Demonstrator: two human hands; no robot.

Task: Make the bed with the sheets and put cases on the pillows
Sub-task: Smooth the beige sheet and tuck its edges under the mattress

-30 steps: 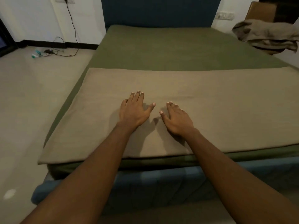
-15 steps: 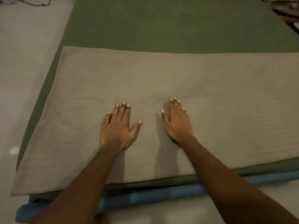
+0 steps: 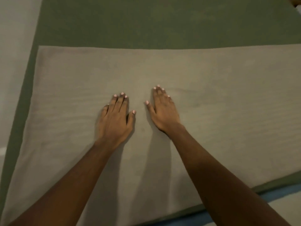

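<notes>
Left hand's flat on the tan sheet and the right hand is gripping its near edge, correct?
Not gripping: the head view shows the right hand lying flat mid-sheet on the tan sheet, beside the left hand, also flat.

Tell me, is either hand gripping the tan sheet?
No, left hand and right hand both lie flat, fingers straight, on the tan sheet.

Beige sheet [image 3: 219, 121]: matt woven cloth, soft, fine faint ripples, otherwise smooth. Green sheet [image 3: 162, 22] under it: matt cloth too, flat, no sheen. Blue bed edge [image 3: 276, 194]: looks like matt fabric, blurred. Floor [image 3: 14, 46]: pale, smooth, dull finish, material unclear.
</notes>
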